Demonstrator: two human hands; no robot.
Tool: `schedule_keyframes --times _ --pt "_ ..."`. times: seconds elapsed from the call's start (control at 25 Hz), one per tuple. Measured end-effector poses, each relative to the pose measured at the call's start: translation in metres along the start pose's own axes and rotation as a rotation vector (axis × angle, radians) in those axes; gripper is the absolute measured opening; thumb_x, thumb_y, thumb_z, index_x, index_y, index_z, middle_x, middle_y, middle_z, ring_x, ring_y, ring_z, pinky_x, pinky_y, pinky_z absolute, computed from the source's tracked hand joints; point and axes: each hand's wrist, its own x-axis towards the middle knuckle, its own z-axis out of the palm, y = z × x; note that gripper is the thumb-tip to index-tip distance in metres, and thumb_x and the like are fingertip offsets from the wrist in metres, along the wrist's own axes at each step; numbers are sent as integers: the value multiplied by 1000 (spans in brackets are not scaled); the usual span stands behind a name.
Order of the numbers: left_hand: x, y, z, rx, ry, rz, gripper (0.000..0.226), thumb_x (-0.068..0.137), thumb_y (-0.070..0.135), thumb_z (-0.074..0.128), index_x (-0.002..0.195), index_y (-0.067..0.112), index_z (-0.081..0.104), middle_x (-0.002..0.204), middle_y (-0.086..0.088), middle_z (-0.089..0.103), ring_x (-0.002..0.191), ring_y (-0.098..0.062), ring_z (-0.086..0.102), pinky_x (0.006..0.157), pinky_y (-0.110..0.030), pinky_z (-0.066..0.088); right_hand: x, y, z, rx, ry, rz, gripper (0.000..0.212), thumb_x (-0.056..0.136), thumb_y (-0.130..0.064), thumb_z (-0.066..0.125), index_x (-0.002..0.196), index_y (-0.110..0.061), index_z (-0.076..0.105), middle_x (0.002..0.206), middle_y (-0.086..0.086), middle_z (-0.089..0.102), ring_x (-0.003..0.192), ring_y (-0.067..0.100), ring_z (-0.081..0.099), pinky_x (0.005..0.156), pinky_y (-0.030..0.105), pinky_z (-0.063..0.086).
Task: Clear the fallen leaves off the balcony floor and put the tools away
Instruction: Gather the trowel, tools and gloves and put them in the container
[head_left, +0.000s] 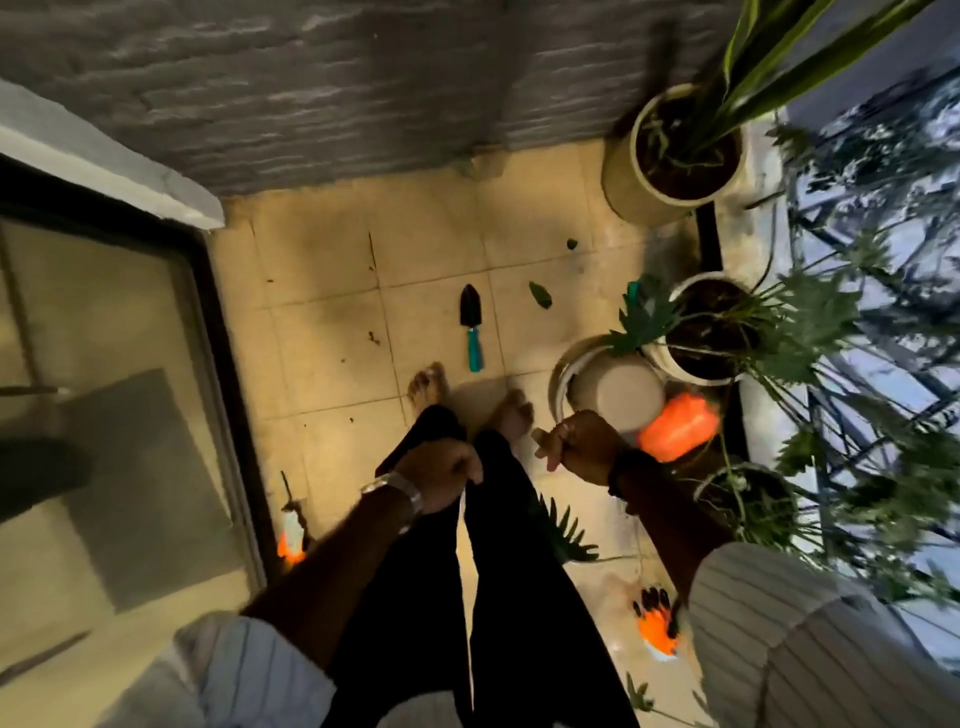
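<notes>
Person stands barefoot on the tiled floor, looking down. Left hand has its fingers curled, pinching the black trouser leg at the knee. Right hand is loosely curled over the other knee; can't tell if it holds anything, too blurred. Trowel lies flat at 12 o'clock from the feet, blade pointing away. Leaves: one at 1 o'clock beside the trowel, a smaller one further out. Pots line the 2–3 o'clock side.
</notes>
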Motion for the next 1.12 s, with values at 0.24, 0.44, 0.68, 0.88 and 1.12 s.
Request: schedule_keyframes --times 0.24,0.44,0.68,0.88,1.12 --pt "130 -45 0 -37 90 -90 16 99 17 51 96 19 66 100 0 72 95 -17 64 82 -26 45 124 51 14 149 126 44 32 90 -11 56 72 -27 78 94 -1 75 94 19 68 85 36 55" --pt "200 -95 33 -228 16 -198 20 95 36 54 96 20 67 95 4 72 96 -23 68 94 -46 52 199 141 31 209 111 303 28 100 -12 54 123 -1 64 125 21 64 121 39 58 103 46 47" --pt "217 -115 72 -452 35 -178 53 69 67 46 96 29 69 97 8 75 99 -19 69 96 -48 52 288 176 66 216 151 365 56 98 -27 61 146 -3 45 152 14 44 142 29 39 115 32 28" --pt "233 -118 89 -344 4 -120 55 80 66 42 110 28 68 104 12 73 100 -7 67 93 -40 53 372 178 91 165 259 456 89 94 -43 63 156 0 16 162 20 21 149 32 22 120 38 20" --pt "240 -109 93 -334 48 -105 35 86 50 46 106 30 67 102 14 72 97 -2 66 90 -37 55 368 174 88 73 377 391 44 93 -41 65 122 -8 62 145 10 52 123 35 54 100 41 44"
